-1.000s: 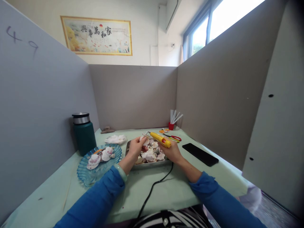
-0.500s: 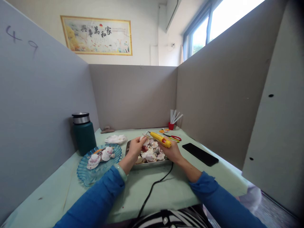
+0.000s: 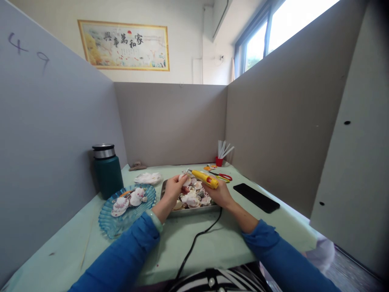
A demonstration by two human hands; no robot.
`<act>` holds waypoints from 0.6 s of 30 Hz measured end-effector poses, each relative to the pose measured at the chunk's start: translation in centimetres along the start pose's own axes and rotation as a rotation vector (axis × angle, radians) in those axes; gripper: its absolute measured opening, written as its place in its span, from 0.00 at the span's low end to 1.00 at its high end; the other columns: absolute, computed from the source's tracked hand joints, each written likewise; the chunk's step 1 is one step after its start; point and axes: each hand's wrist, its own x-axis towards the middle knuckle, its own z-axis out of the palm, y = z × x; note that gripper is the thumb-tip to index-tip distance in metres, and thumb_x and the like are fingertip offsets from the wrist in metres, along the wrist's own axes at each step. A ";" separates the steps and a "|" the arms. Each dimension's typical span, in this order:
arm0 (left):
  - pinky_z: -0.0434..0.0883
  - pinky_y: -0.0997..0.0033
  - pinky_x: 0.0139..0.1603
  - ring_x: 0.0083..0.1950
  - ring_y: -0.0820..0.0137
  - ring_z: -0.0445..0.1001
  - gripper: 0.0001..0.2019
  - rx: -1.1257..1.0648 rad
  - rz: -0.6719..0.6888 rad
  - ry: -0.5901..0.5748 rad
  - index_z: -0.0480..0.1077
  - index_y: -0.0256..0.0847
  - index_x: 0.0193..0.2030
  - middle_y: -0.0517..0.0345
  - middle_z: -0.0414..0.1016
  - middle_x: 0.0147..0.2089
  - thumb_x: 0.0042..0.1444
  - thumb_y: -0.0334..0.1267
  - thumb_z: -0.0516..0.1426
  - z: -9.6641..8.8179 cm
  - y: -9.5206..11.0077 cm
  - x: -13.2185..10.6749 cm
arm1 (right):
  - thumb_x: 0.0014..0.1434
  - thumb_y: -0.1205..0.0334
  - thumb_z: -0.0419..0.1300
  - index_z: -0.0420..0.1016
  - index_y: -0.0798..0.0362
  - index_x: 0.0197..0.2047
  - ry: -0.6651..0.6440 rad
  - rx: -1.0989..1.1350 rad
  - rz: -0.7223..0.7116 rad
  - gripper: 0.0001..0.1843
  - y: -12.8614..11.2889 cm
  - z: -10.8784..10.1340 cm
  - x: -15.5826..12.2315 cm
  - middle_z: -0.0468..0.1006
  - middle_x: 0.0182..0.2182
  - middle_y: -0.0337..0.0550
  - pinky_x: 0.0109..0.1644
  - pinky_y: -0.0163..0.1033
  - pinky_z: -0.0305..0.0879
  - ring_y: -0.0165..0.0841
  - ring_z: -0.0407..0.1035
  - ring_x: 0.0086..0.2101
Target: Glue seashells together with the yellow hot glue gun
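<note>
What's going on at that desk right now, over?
Left hand pinching a pale shell. Right hand gripping a yellow tool, tip close to the shell. Shell-filled metal tray beneath. Black cord trailing across near tabletop.

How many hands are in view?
2: the left hand pinching a shell at the metal tray, and the right hand, to its right, gripping the yellow tool.
</note>
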 end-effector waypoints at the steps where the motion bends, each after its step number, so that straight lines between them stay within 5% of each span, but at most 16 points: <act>1: 0.63 0.78 0.18 0.16 0.75 0.67 0.23 -0.002 -0.001 0.002 0.67 0.37 0.27 0.64 0.65 0.16 0.39 0.56 0.66 0.0 0.0 0.0 | 0.56 0.54 0.57 0.71 0.52 0.32 -0.016 0.000 0.000 0.10 0.1 0.0 0.0 0.73 0.24 0.39 0.31 0.35 0.63 0.33 0.66 0.25; 18: 0.64 0.76 0.18 0.17 0.75 0.67 0.23 -0.038 -0.003 0.056 0.69 0.36 0.30 0.64 0.67 0.19 0.39 0.55 0.66 -0.3 -0.4 0.4 | 0.56 0.54 0.58 0.68 0.52 0.28 0.043 -0.011 -0.037 0.11 -0.1 0.0 -0.1 0.71 0.23 0.39 0.29 0.34 0.61 0.32 0.65 0.24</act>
